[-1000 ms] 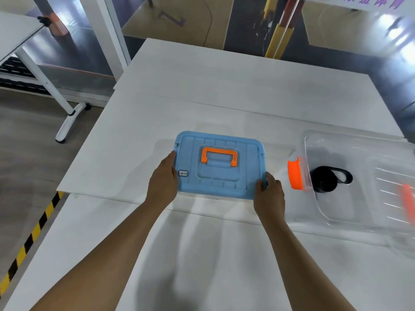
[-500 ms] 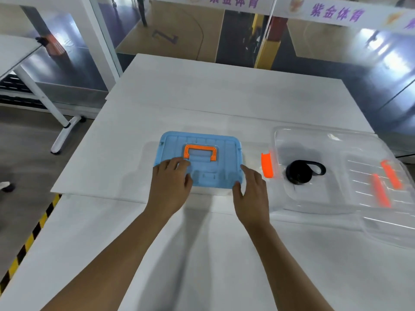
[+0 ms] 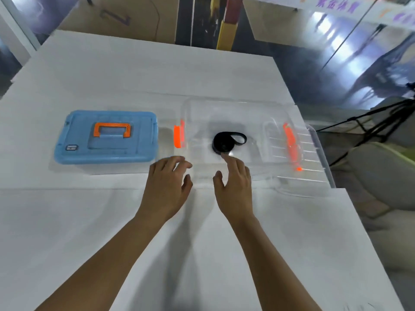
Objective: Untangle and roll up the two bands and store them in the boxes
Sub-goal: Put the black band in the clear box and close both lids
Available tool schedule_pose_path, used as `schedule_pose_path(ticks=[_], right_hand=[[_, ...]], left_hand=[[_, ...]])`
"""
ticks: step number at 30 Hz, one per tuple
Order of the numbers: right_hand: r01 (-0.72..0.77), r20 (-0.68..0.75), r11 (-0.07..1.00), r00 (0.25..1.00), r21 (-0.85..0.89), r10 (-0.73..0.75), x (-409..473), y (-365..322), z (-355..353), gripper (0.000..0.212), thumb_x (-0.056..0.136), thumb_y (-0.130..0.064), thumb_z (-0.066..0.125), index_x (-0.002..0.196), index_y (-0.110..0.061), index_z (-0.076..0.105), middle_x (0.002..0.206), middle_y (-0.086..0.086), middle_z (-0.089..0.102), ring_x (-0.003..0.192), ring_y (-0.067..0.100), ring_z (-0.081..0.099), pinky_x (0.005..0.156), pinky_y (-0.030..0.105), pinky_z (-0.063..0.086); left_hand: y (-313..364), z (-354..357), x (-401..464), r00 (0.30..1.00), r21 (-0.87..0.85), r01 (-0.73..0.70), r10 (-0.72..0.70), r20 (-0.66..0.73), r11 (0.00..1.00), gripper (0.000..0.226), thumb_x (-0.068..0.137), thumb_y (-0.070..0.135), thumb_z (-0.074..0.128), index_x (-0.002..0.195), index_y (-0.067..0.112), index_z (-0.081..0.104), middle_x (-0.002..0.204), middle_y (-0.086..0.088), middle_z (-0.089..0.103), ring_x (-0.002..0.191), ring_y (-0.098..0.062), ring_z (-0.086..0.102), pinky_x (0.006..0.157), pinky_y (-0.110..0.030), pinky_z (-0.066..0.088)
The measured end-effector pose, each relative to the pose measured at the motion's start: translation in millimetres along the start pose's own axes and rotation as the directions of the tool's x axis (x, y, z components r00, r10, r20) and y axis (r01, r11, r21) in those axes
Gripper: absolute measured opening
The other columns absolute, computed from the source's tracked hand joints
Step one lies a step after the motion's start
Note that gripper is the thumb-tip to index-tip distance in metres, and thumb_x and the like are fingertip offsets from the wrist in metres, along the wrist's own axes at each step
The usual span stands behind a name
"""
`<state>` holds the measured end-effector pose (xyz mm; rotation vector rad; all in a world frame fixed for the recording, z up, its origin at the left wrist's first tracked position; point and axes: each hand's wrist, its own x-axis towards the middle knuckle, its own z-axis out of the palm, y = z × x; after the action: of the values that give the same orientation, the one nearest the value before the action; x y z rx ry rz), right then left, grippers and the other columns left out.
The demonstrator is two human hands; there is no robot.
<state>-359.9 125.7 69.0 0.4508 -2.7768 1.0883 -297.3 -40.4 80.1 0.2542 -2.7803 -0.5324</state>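
Blue box (image 3: 105, 136) lidded, left of clear box (image 3: 253, 144). Rolled black band (image 3: 224, 142) inside clear box, lid not on yet. Left hand (image 3: 167, 182) and right hand (image 3: 234, 187) spread, empty, at clear box's near edge. Probably only closing left.

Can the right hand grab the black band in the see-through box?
Probably yes. The right hand is at the near wall of the clear box, which looks open on top, and nothing covers the band.
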Motion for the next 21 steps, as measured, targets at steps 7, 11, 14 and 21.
schedule_pose_path(ticks=[7, 11, 14, 21], right_hand=[[-0.136, -0.055, 0.991, 0.989, -0.015, 0.135, 1.0, 106.8, -68.4, 0.046, 0.096, -0.013, 0.063, 0.141, -0.019, 0.058, 0.133, 0.0, 0.062, 0.12, 0.022, 0.052, 0.106, 0.042, 0.046], [-0.221, -0.073, 0.975, 0.973, -0.031, 0.219, -5.1, 177.4, -99.6, 0.044, 0.095, -0.013, 0.064, 0.139, -0.018, 0.059, 0.134, 0.002, 0.062, 0.12, 0.025, 0.054, 0.104, 0.044, 0.048], [-0.298, -0.07, 0.954, 0.953, -0.047, 0.294, -12.1, 227.0, -118.9, 0.044, 0.096, -0.013, 0.064, 0.14, -0.019, 0.059, 0.136, 0.002, 0.062, 0.122, 0.026, 0.054, 0.105, 0.044, 0.048], [-0.43, -0.043, 0.901, 0.903, -0.054, 0.428, -26.4, 318.6, -143.3, 0.042, 0.098, -0.017, 0.064, 0.139, -0.022, 0.058, 0.134, 0.002, 0.061, 0.119, 0.025, 0.056, 0.101, 0.051, 0.051]], left_hand=[[106.1, 75.9, 8.3, 0.987, -0.034, -0.136, 0.138, 0.083, 0.99, 0.025, 0.087, 0.016, 0.066, 0.112, 0.019, 0.07, 0.121, 0.0, 0.068, 0.112, -0.026, 0.063, 0.097, -0.037, 0.044], [164.7, 135.8, 14.3, 0.956, -0.048, -0.256, 0.261, 0.133, 0.965, 0.025, 0.085, 0.016, 0.067, 0.109, 0.018, 0.071, 0.118, 0.0, 0.07, 0.11, -0.026, 0.064, 0.096, -0.038, 0.047], [200.4, 187.0, 18.7, 0.923, -0.06, -0.336, 0.341, 0.18, 0.94, 0.026, 0.081, 0.015, 0.069, 0.107, 0.018, 0.073, 0.113, 0.0, 0.072, 0.104, -0.027, 0.067, 0.093, -0.039, 0.052], [250.8, 292.4, 40.3, 0.852, 0.059, -0.422, 0.374, 0.366, 0.905, 0.032, 0.073, 0.014, 0.079, 0.104, 0.015, 0.074, 0.099, -0.003, 0.075, 0.087, -0.028, 0.07, 0.078, -0.039, 0.056]])
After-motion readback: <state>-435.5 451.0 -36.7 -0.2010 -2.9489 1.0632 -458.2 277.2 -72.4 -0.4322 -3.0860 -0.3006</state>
